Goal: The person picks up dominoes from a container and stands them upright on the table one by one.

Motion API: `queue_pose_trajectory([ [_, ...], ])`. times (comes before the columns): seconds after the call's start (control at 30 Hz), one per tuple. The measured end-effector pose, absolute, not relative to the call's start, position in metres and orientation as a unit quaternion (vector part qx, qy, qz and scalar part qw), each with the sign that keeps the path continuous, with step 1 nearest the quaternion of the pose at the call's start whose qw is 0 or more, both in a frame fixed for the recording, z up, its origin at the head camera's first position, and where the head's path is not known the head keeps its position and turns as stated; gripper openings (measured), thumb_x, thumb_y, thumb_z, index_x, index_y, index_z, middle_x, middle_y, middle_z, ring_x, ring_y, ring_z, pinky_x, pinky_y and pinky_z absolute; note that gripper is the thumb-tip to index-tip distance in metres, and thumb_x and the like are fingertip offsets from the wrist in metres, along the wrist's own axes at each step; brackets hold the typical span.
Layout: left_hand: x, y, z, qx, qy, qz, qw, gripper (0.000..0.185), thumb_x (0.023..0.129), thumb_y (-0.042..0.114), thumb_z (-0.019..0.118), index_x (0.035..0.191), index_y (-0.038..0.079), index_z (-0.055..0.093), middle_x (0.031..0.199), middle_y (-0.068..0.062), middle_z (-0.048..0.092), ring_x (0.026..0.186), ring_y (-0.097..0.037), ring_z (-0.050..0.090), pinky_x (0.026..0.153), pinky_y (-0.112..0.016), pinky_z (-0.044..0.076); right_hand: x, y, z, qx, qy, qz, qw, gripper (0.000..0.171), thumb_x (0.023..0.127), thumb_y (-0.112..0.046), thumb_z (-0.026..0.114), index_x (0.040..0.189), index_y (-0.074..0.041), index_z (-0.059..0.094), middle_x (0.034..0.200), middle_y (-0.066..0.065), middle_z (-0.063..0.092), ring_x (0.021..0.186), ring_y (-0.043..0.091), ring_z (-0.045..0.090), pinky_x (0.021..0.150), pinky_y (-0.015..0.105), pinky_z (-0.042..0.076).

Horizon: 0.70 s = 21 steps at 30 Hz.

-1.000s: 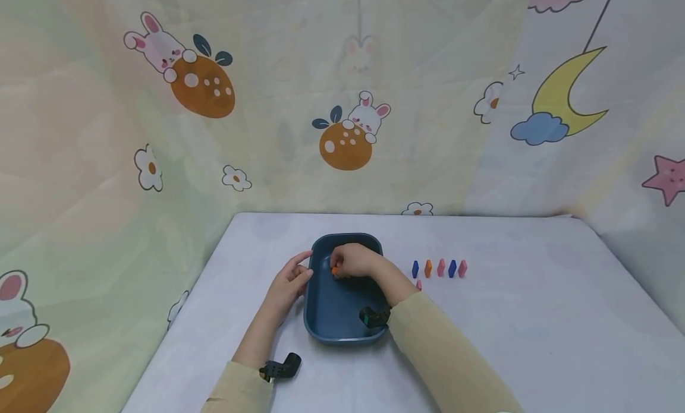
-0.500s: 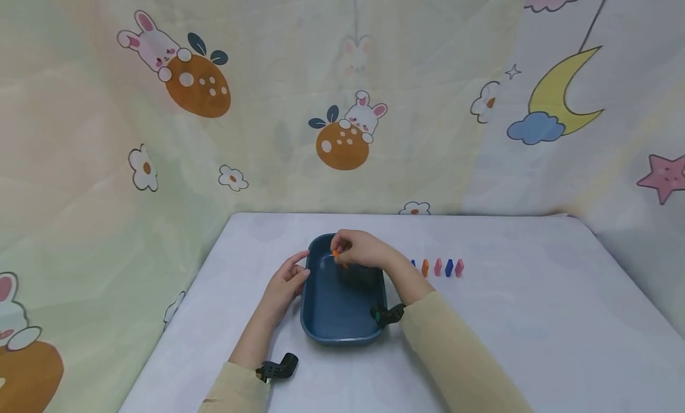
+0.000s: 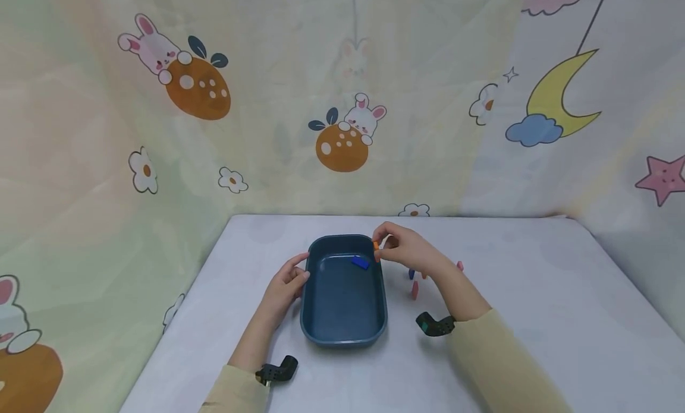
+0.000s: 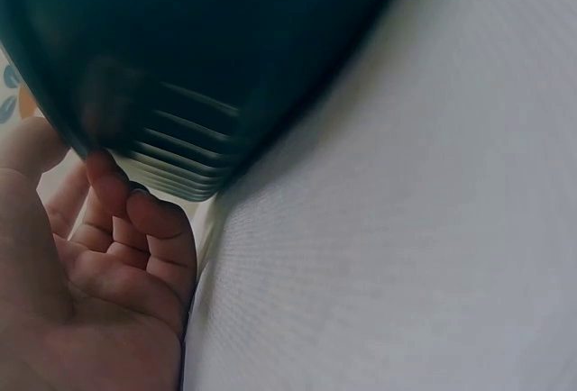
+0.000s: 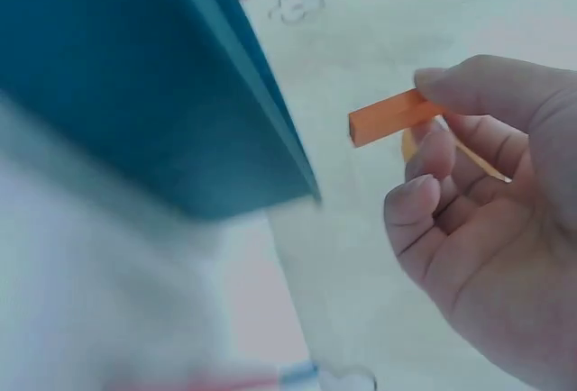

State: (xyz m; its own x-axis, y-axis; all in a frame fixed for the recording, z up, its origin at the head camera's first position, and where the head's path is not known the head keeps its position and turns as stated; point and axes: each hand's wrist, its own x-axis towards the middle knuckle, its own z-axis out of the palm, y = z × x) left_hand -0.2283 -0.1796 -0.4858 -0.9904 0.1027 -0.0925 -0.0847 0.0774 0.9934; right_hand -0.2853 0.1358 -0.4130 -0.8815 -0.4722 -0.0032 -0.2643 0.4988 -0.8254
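A dark blue rectangular tray (image 3: 342, 336) stands on the white-covered table. My left hand (image 3: 286, 285) holds its left rim, with thumb and fingertips against the edge and outer wall, as the left wrist view shows. At the tray's far right rim, my right hand (image 3: 407, 246) pinches a small orange block (image 5: 388, 119) between thumb and fingers. In the right wrist view this block is apart from the tray wall. Inside the tray, toward its far end, lies a blue block (image 3: 360, 262).
Right of the tray, small blocks stand partly behind my right arm: a blue one (image 3: 411, 274), an orange one (image 3: 424, 276) and a pink one (image 3: 460, 265). Nearer to me is another pink block (image 3: 414, 290). A printed cloth (image 3: 299, 187) hangs behind the table.
My right hand has lifted the orange block from inside the tray and carried it right to the far right rim. The blue block inside is now uncovered. My left hand stays at the rim.
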Motion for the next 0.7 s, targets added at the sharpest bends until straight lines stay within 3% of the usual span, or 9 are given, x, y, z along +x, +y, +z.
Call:
queue_pose_trajectory([
  [0.13, -0.23, -0.179, -0.486, 0.008, 0.734, 0.676, 0.07, 0.046, 0.098, 0.02, 0.061, 0.142, 0.026, 0.05, 0.095, -0.005, 0.059, 0.081, -0.017, 0.058, 0.074, -0.027, 0.052, -0.274, 0.169, -0.422, -0.186, 0.857, -0.468, 0.109, 0.027, 0.092, -0.021, 0.07, 0.115, -0.014, 0.056, 0.088, 0.013, 0.063, 0.078, 0.037, 0.058, 0.053, 0.034, 0.047],
  [0.2, -0.233, -0.18, -0.49, 0.008, 0.735, 0.674, 0.072, 0.046, 0.099, 0.02, 0.06, 0.142, 0.027, 0.049, 0.097, -0.006, 0.059, 0.082, -0.017, 0.058, 0.074, -0.027, 0.052, -0.267, 0.184, -0.428, -0.175, 0.858, -0.471, 0.103, 0.027, 0.092, -0.019, 0.069, 0.115, -0.014, 0.056, 0.087, 0.015, 0.063, 0.077, 0.039, 0.058, 0.057, 0.034, 0.049],
  [0.3, -0.238, -0.182, -0.5, 0.008, 0.735, 0.675, 0.068, 0.045, 0.099, 0.022, 0.06, 0.142, 0.029, 0.049, 0.099, -0.01, 0.058, 0.082, -0.018, 0.058, 0.074, -0.028, 0.052, -0.256, 0.202, -0.438, -0.165, 0.868, -0.461, 0.084, 0.027, 0.091, -0.016, 0.07, 0.114, -0.013, 0.057, 0.089, 0.012, 0.062, 0.078, 0.032, 0.058, 0.064, 0.03, 0.05],
  [0.47, -0.244, -0.184, -0.513, 0.005, 0.737, 0.674, 0.051, 0.044, 0.097, 0.028, 0.063, 0.139, 0.032, 0.051, 0.101, -0.012, 0.059, 0.079, -0.019, 0.057, 0.071, -0.027, 0.051, -0.243, 0.224, -0.453, -0.162, 0.884, -0.435, 0.05, 0.024, 0.09, -0.01, 0.069, 0.111, -0.013, 0.059, 0.09, 0.006, 0.059, 0.082, 0.021, 0.054, 0.063, 0.025, 0.048],
  [0.7, -0.243, -0.184, -0.515, 0.006, 0.733, 0.679, 0.05, 0.045, 0.096, 0.027, 0.064, 0.14, 0.032, 0.051, 0.097, -0.008, 0.059, 0.076, -0.017, 0.056, 0.068, -0.027, 0.05, -0.24, 0.237, -0.474, -0.163, 0.89, -0.421, 0.062, 0.024, 0.088, -0.007, 0.069, 0.107, -0.018, 0.059, 0.087, 0.003, 0.058, 0.08, 0.017, 0.054, 0.064, 0.027, 0.048],
])
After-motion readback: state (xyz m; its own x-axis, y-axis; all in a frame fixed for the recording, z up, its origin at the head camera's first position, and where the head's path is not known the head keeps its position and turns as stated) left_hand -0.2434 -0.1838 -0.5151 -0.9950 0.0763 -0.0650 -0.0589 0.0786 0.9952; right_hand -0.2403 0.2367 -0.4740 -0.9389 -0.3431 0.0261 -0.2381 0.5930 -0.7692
